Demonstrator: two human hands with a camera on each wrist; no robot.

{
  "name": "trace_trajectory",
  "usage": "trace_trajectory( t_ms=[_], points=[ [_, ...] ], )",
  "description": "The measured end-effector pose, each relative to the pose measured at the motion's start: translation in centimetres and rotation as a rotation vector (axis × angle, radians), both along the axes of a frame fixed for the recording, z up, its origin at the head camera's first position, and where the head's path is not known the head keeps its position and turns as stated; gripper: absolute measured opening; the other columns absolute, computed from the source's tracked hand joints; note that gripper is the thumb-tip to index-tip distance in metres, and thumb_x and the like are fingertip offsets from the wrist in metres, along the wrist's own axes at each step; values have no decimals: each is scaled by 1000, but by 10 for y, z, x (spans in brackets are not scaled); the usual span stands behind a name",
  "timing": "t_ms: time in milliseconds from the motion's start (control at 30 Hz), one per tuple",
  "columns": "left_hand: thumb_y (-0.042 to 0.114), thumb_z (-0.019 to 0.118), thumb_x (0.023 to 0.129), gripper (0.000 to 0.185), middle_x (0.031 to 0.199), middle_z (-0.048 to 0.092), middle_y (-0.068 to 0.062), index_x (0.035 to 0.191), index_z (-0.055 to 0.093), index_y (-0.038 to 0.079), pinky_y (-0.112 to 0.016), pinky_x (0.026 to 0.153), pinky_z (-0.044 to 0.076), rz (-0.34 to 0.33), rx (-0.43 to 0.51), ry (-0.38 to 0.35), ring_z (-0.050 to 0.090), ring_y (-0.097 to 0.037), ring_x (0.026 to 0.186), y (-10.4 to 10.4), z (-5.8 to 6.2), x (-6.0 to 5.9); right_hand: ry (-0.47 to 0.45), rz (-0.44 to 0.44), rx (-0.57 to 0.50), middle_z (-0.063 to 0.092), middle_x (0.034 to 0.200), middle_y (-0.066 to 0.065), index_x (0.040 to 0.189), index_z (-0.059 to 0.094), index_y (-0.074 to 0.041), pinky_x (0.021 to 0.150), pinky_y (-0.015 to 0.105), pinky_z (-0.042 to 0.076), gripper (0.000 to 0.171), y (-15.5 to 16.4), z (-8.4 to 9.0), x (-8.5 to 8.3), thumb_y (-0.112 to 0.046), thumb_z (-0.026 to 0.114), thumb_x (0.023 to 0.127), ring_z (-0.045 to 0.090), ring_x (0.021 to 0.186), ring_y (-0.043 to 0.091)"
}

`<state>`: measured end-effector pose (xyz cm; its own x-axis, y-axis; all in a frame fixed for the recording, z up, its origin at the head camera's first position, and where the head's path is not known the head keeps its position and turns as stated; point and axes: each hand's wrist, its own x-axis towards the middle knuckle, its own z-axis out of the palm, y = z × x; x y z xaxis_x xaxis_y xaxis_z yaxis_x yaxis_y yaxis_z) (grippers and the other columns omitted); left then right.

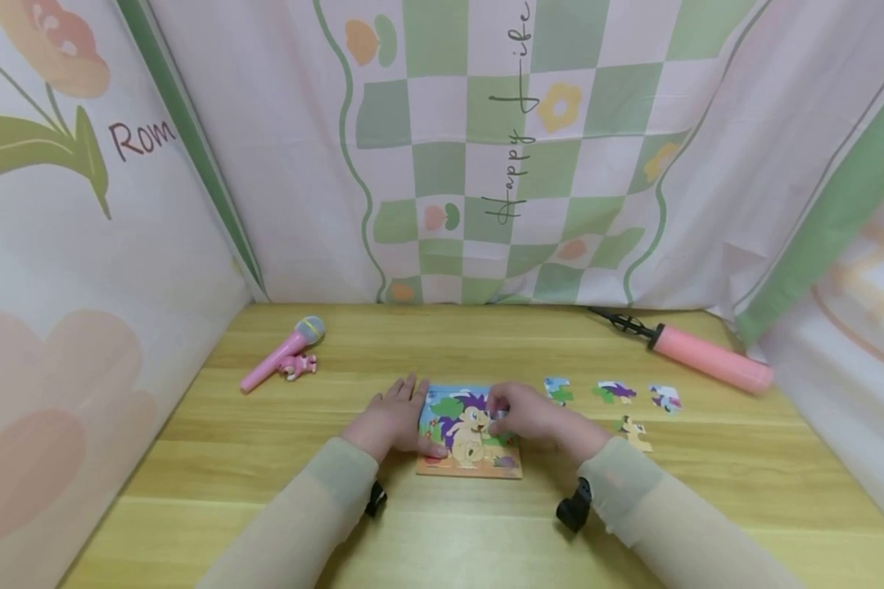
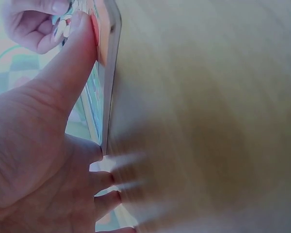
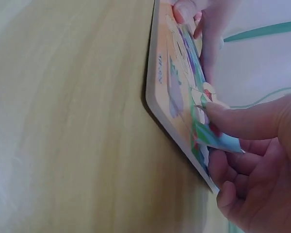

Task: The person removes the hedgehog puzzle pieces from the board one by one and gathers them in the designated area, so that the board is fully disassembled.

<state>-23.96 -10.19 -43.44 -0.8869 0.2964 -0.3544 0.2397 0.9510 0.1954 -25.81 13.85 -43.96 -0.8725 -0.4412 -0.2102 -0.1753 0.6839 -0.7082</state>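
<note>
A jigsaw puzzle board (image 1: 466,466) with a purple-haired cartoon hedgehog lies flat on the wooden table. My left hand (image 1: 396,419) rests at its left side, thumb on the board's lower left and the other fingers spread out along the edge and the tabletop. Over the right part of the picture, my right hand (image 1: 526,413) pinches a puzzle piece (image 3: 224,140) between thumb and fingers. That piece, blue and green, is tilted up from the board in the right wrist view. My right fingers hide part of it.
Several loose puzzle pieces, among them a tan one (image 1: 635,433), lie right of the board. At the back right is a pink hand pump (image 1: 710,357). A pink toy microphone (image 1: 274,360) and small pink figure (image 1: 298,366) lie at left. Curtains (image 1: 486,164) hang behind.
</note>
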Motion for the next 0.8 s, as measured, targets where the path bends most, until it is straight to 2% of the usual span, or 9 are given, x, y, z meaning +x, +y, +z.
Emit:
trace_trajectory(
  t_ms=[100, 400, 633, 800],
  points=[
    [75, 69, 71, 123, 164, 7, -13, 160, 12, 12, -54, 117, 17, 3, 0, -1, 9, -31, 149, 0, 0, -1, -13, 33, -15, 62, 84, 0, 82, 62, -11, 70, 36, 47, 14, 2, 0, -3, -4, 74, 86, 55, 78, 19],
    [74, 70, 71, 123, 164, 7, -13, 160, 12, 12, -54, 117, 17, 7, 4, -5, 9, -31, 149, 1, 2, 0, 34, 113, -8, 63, 81, -2, 81, 63, -10, 71, 36, 47, 13, 6, 1, -5, -2, 69, 89, 55, 76, 17],
    [75, 69, 71, 123, 164, 7, -14, 160, 12, 12, -54, 117, 17, 4, 2, -6, 9, -32, 149, 1, 1, 1, 30, 129, -19, 62, 78, -1, 81, 61, -8, 66, 34, 47, 13, 7, 7, -2, -1, 68, 90, 54, 71, 16],
    [75, 69, 71, 123, 164, 7, -14, 160, 13, 11, -54, 117, 17, 4, 10, -6, 9, -33, 149, 1, 3, 1, 17, 108, -81, 63, 82, 2, 84, 61, -6, 70, 35, 48, 9, 17, 15, -3, -2, 68, 89, 56, 76, 18]
  ],
)
